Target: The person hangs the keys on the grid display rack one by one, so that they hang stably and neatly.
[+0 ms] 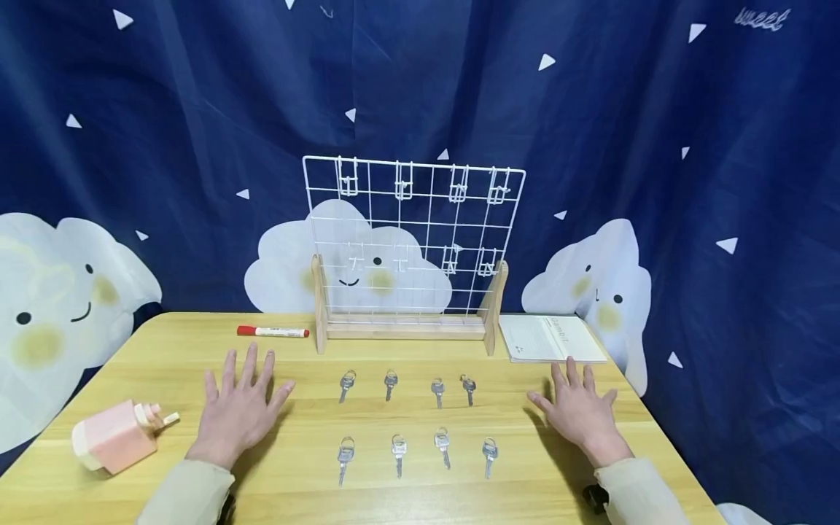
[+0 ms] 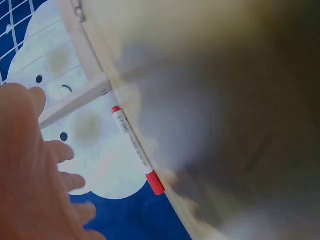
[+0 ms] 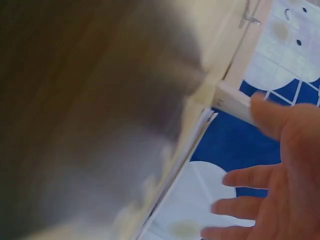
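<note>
Left hand (image 1: 238, 419): fingers spread wide, between the pink container (image 1: 121, 437) and the keys (image 1: 399, 448).
Right hand (image 1: 580, 415): spread too, fingertips at the notebook's (image 1: 558, 335) near edge; touching or not, cannot tell.
Key rows: two rows of four between the hands, each key apart.
Open room: wood shows between rows and beside both hands.
Far edge: wire rack (image 1: 405, 330) stands near it, marker (image 1: 278, 332) left.

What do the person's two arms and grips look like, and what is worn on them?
The left grip and right grip are bare five-fingered hands, without visible gloves or rings. Plain cream fabric sleeves cover the forearms; a black object shows beside each cuff, too hidden to identify.
</note>
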The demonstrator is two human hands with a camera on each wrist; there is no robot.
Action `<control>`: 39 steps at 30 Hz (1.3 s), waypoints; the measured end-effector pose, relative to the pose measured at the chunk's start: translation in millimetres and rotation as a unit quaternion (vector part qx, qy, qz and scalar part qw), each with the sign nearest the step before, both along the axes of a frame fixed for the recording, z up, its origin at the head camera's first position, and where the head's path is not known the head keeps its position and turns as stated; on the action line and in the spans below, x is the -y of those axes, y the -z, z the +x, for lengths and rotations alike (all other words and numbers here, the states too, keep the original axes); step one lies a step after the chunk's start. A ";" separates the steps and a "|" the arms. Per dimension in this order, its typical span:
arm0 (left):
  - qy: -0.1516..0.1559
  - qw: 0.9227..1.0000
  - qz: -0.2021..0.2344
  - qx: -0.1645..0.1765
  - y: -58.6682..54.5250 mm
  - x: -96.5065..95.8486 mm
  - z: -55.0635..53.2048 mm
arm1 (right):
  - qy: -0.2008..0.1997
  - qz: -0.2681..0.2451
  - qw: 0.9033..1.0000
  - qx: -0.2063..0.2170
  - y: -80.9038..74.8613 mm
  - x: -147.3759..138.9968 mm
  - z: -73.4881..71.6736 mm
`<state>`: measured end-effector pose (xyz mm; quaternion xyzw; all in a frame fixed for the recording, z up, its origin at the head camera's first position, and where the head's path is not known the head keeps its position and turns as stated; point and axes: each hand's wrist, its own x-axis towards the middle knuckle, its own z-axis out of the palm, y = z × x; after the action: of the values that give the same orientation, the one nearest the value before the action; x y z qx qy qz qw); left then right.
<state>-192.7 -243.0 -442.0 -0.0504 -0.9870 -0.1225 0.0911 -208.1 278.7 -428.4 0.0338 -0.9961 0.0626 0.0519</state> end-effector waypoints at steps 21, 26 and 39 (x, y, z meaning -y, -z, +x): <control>0.025 0.887 0.458 -0.051 -33.6 -11.6 -98.0 | -0.277 -0.196 0.940 0.045 -28.4 147.2 -56.2; 0.036 0.872 0.485 -0.054 -39.4 -14.1 -119.0 | -0.299 -0.209 0.927 0.084 -26.3 189.2 -71.3; 0.051 0.859 0.509 -0.030 -67.1 -34.9 -148.2 | -0.291 -0.187 0.930 0.123 0.0 265.0 -96.0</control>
<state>-340.9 -208.1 -374.9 -0.0513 -0.7802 -0.6104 0.1269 -304.1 13.8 -428.4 0.3036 -0.9116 0.2636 -0.0860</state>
